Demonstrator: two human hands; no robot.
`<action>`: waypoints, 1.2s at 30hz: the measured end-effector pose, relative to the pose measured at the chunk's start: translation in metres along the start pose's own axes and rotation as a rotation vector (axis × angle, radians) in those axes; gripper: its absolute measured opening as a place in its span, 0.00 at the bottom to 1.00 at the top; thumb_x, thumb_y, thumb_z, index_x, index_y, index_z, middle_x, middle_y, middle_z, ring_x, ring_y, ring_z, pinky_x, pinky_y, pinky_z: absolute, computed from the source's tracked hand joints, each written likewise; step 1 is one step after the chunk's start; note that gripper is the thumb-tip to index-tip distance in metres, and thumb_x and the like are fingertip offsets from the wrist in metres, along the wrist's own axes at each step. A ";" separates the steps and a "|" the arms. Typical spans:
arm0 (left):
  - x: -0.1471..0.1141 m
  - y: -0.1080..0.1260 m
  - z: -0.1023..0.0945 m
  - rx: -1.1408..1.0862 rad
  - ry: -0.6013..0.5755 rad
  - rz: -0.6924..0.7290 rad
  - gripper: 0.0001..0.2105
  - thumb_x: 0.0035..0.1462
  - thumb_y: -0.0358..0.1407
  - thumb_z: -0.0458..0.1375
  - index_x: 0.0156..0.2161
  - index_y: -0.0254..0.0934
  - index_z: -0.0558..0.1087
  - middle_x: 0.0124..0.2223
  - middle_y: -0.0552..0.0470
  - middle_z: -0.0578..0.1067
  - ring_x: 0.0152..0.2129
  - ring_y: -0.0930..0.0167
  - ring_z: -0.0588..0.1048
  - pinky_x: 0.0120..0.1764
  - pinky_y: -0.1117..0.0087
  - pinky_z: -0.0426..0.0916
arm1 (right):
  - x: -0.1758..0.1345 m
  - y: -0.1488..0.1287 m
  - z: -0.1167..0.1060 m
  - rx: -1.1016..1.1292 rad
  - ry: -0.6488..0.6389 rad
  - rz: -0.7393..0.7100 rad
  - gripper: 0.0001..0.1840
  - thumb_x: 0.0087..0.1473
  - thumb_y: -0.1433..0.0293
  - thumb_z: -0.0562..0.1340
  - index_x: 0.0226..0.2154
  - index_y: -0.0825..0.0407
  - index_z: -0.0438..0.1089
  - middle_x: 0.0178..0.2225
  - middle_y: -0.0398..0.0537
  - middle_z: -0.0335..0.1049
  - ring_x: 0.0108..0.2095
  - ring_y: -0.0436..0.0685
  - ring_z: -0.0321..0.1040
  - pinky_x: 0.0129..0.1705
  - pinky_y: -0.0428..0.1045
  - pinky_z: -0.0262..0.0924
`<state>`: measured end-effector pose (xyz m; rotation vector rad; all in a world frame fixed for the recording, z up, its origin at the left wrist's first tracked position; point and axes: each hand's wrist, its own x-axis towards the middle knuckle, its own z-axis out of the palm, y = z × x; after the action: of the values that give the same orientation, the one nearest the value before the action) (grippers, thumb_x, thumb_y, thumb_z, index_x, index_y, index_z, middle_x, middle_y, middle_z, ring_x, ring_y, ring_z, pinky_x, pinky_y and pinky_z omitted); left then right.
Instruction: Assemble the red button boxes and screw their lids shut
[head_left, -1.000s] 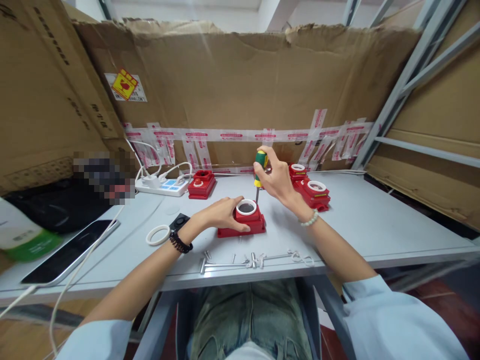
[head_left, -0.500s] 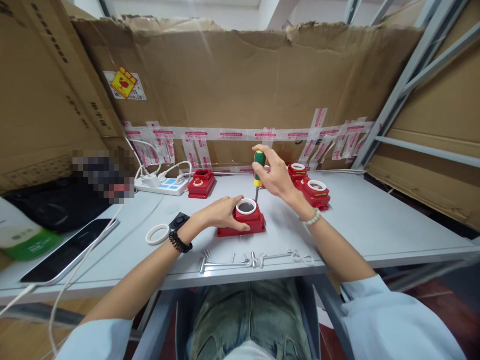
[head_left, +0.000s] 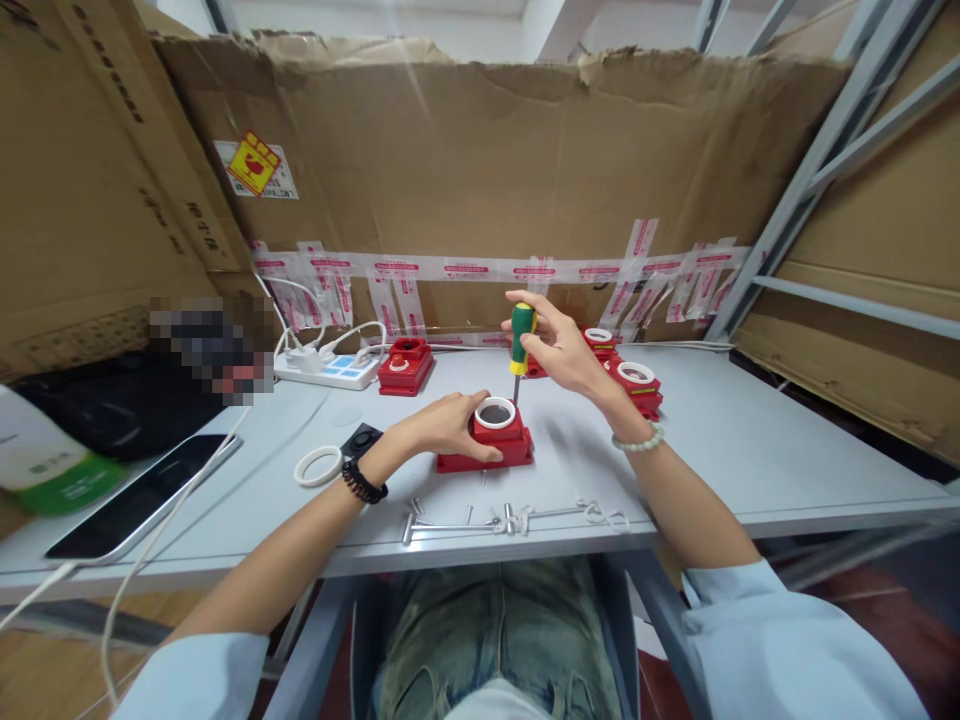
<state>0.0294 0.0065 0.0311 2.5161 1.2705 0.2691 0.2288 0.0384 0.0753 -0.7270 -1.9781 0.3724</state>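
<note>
A red box-shaped housing [head_left: 507, 450] with a white ring [head_left: 496, 412] on top sits on the table in front of me. My left hand [head_left: 448, 428] grips its left side, thumb along the front and fingers behind. In my right hand [head_left: 559, 345] is a screwdriver [head_left: 523, 335] with a green and yellow handle, held upright. Its shaft points down at the back right corner of the housing; the tip is hidden behind the ring. Small screws [head_left: 417, 508] and a metal T-handle rod [head_left: 450, 528] lie near the table's front edge.
More red housings stand at the back, one left [head_left: 405, 367] and several right [head_left: 636, 388]. A loose white ring [head_left: 318, 466] and a black square part [head_left: 361, 441] lie by my left wrist. Farther left are a phone [head_left: 142, 497] and a power strip [head_left: 330, 370]. Cardboard [head_left: 480, 160] walls the back.
The fingers of my right hand have shifted and loosened around the screwdriver handle, and the wrist has moved slightly right. My left hand keeps its hold on the housing.
</note>
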 end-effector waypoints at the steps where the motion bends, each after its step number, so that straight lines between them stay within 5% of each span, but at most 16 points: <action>1: 0.000 0.000 0.000 -0.002 -0.002 -0.002 0.29 0.42 0.57 0.62 0.43 0.38 0.66 0.31 0.51 0.75 0.28 0.63 0.73 0.29 0.70 0.58 | 0.000 0.001 -0.001 0.023 -0.009 0.003 0.25 0.55 0.68 0.56 0.57 0.48 0.60 0.35 0.44 0.71 0.32 0.53 0.69 0.35 0.49 0.65; 5: 0.000 0.000 0.000 0.014 -0.008 -0.024 0.30 0.41 0.58 0.62 0.44 0.37 0.67 0.31 0.50 0.75 0.29 0.63 0.73 0.29 0.70 0.58 | -0.002 0.000 0.001 -0.282 0.178 0.009 0.23 0.52 0.59 0.64 0.49 0.48 0.68 0.28 0.42 0.70 0.27 0.54 0.66 0.35 0.50 0.63; 8: 0.000 0.000 0.000 0.025 0.000 -0.025 0.31 0.41 0.58 0.62 0.44 0.38 0.67 0.32 0.49 0.75 0.29 0.62 0.73 0.29 0.70 0.58 | -0.004 -0.001 0.002 -0.428 0.237 -0.023 0.22 0.54 0.56 0.61 0.49 0.47 0.68 0.33 0.46 0.72 0.32 0.57 0.67 0.38 0.53 0.63; 14: 0.000 -0.001 0.001 0.021 0.001 -0.004 0.29 0.42 0.58 0.62 0.43 0.38 0.66 0.31 0.50 0.75 0.29 0.63 0.73 0.29 0.70 0.58 | -0.005 0.000 -0.003 -0.113 0.070 -0.072 0.23 0.61 0.62 0.54 0.58 0.47 0.62 0.43 0.46 0.72 0.35 0.54 0.70 0.41 0.51 0.65; 20: 0.000 0.000 0.000 0.023 0.000 -0.014 0.29 0.42 0.58 0.62 0.42 0.38 0.66 0.30 0.50 0.74 0.28 0.63 0.73 0.28 0.70 0.58 | -0.007 -0.002 0.006 -0.393 0.189 -0.064 0.26 0.56 0.57 0.61 0.55 0.47 0.65 0.32 0.45 0.72 0.29 0.55 0.65 0.36 0.51 0.62; 25: -0.001 0.000 0.000 -0.006 0.001 -0.003 0.28 0.43 0.57 0.62 0.42 0.38 0.65 0.32 0.51 0.75 0.29 0.63 0.73 0.29 0.70 0.59 | -0.008 -0.005 0.000 -0.131 0.003 -0.034 0.28 0.61 0.67 0.52 0.63 0.45 0.54 0.37 0.44 0.72 0.30 0.53 0.68 0.35 0.50 0.66; 27: -0.001 0.000 0.000 -0.010 -0.003 -0.002 0.28 0.43 0.57 0.62 0.42 0.39 0.65 0.32 0.51 0.75 0.29 0.63 0.73 0.29 0.70 0.59 | -0.007 -0.005 -0.002 -0.090 -0.024 -0.036 0.27 0.60 0.67 0.53 0.62 0.46 0.56 0.39 0.44 0.72 0.30 0.52 0.69 0.35 0.50 0.66; 32: -0.001 0.000 0.000 0.002 -0.002 -0.023 0.29 0.42 0.58 0.62 0.43 0.38 0.66 0.32 0.50 0.75 0.29 0.62 0.73 0.29 0.70 0.59 | -0.007 -0.005 0.001 -0.332 0.164 -0.029 0.21 0.55 0.63 0.61 0.52 0.51 0.67 0.35 0.47 0.74 0.32 0.55 0.70 0.39 0.52 0.65; 36: 0.000 -0.001 0.001 -0.006 0.005 -0.003 0.28 0.43 0.57 0.62 0.42 0.38 0.65 0.32 0.50 0.75 0.29 0.63 0.73 0.29 0.70 0.59 | -0.007 -0.006 -0.006 -0.140 0.060 -0.016 0.24 0.56 0.67 0.58 0.56 0.50 0.63 0.39 0.47 0.73 0.36 0.55 0.71 0.40 0.51 0.66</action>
<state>0.0287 0.0068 0.0294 2.5098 1.2726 0.2787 0.2344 0.0294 0.0770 -0.8006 -1.9660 0.2016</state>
